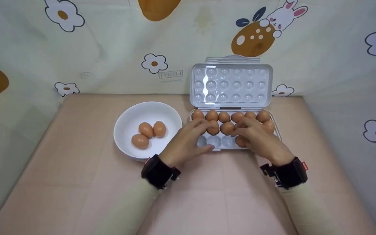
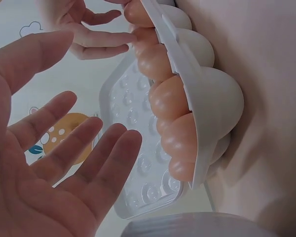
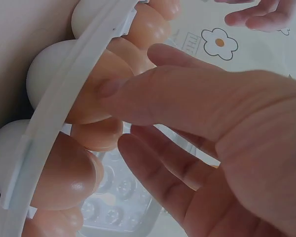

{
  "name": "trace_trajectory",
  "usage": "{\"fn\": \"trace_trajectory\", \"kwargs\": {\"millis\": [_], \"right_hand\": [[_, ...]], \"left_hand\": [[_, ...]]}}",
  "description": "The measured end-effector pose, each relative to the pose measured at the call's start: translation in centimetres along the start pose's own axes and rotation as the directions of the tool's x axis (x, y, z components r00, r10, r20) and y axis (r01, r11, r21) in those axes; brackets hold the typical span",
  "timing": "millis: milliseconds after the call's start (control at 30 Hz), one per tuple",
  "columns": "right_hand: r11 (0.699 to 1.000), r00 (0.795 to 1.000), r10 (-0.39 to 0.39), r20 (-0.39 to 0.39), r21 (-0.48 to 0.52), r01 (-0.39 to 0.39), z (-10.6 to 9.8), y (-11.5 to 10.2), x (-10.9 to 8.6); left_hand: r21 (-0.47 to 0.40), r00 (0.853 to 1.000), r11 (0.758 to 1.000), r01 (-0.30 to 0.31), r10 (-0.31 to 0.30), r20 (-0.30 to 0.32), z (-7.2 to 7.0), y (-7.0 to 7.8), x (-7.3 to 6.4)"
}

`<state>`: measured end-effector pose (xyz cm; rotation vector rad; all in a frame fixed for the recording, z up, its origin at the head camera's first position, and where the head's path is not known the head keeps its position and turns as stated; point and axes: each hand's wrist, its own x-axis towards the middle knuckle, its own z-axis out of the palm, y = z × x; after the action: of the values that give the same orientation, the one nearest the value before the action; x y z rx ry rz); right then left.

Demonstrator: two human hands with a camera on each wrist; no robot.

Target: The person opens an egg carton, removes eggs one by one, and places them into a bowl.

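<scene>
A white plastic egg tray (image 1: 218,149) with its lid (image 1: 236,101) raised holds several brown eggs (image 1: 212,116) in its back and middle rows. At the front row's left, bare cups (image 1: 214,141) show. One brown egg (image 1: 241,141) sits in the front row beneath my right hand (image 1: 262,139). In the right wrist view, my right thumb (image 3: 138,98) rests against an egg, while the other fingers extend past it. My left hand (image 1: 187,141) hovers over the tray's left end, fingers spread and palm bare in the left wrist view.
Left of the tray stands a white bowl (image 1: 126,143) with three brown eggs (image 1: 146,130) in it. Both sit on a pink-covered table (image 1: 201,202). A patterned cloth (image 1: 116,49) hangs behind the table's back edge.
</scene>
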<state>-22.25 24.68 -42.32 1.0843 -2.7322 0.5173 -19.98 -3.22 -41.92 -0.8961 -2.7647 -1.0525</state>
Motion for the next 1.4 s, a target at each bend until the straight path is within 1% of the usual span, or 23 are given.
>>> {"fn": "trace_trajectory", "kwargs": {"millis": [167, 200, 300, 433, 567, 667, 733, 800, 867, 933, 1033, 1167, 1267, 1333, 1400], "right_hand": [[0.997, 0.995, 0.08, 0.052, 0.002, -0.08, 0.2, -0.2, 0.0], [0.996, 0.994, 0.089, 0.061, -0.012, -0.089, 0.3, -0.2, 0.0], [0.99, 0.986, 0.139, 0.088, -0.013, -0.138, 0.4, -0.3, 0.2], [0.983, 0.977, 0.183, 0.111, 0.012, -0.185, 0.4, -0.3, 0.4], [0.985, 0.979, 0.17, 0.109, -0.001, -0.171, 0.4, -0.2, 0.6], [0.995, 0.991, 0.099, 0.087, -0.017, -0.098, 0.4, 0.1, 0.5], [0.999, 0.997, 0.042, 0.065, -0.007, -0.042, 0.3, 0.3, 0.4], [1.0, 0.999, -0.016, 0.047, 0.014, 0.016, 0.2, 0.5, 0.3], [0.999, 0.999, -0.038, 0.038, 0.028, 0.037, -0.1, 0.6, 0.1], [0.999, 0.999, -0.035, 0.032, 0.04, 0.033, -0.4, 0.7, 0.0], [0.998, 1.0, 0.021, 0.007, 0.051, -0.021, -0.9, 0.7, -0.2], [0.989, 0.994, 0.089, -0.065, 0.124, -0.081, -1.4, 0.4, -0.1], [0.969, 0.987, 0.122, -0.106, 0.226, -0.095, -1.6, -0.1, 0.1], [0.942, 0.982, 0.148, -0.114, 0.318, -0.105, -1.6, -0.5, 0.3], [0.902, 0.977, 0.181, -0.114, 0.415, -0.119, -1.5, -0.9, 0.5]], "left_hand": [[0.004, 0.999, 1.0, -0.03, 0.03, -0.022, 0.2, -0.2, -0.1], [0.004, 0.999, 1.0, -0.031, 0.031, -0.022, 0.2, -0.3, -0.1], [0.012, 0.999, 0.999, -0.033, 0.034, -0.025, 0.2, -0.4, 0.0], [0.014, 0.998, 0.999, -0.039, 0.04, -0.04, 0.0, -0.5, 0.0], [0.01, 0.996, 0.998, -0.064, 0.064, -0.058, 0.0, -0.6, 0.0], [0.01, 0.995, 0.997, -0.071, 0.072, -0.065, -0.1, -0.5, -0.1], [0.006, 0.996, 0.998, -0.057, 0.058, -0.065, -0.1, -0.4, 0.0], [0.0, 0.997, 0.999, -0.04, 0.04, -0.061, -0.2, -0.4, 0.0], [-0.004, 0.998, 0.999, -0.032, 0.031, -0.061, -0.3, -0.3, 0.1], [-0.005, 0.997, 0.999, -0.036, 0.035, -0.063, -0.3, -0.3, 0.2], [-0.01, 0.996, 0.999, -0.051, 0.05, -0.073, -0.3, -0.4, 0.3], [-0.022, 0.992, 0.997, -0.078, 0.076, -0.101, -0.3, -0.4, 0.4], [-0.025, 0.987, 0.994, -0.105, 0.101, -0.128, -0.2, -0.4, 0.5], [-0.025, 0.983, 0.992, -0.122, 0.118, -0.144, -0.1, -0.5, 0.5], [-0.03, 0.979, 0.99, -0.139, 0.133, -0.157, -0.1, -0.5, 0.6]]}}
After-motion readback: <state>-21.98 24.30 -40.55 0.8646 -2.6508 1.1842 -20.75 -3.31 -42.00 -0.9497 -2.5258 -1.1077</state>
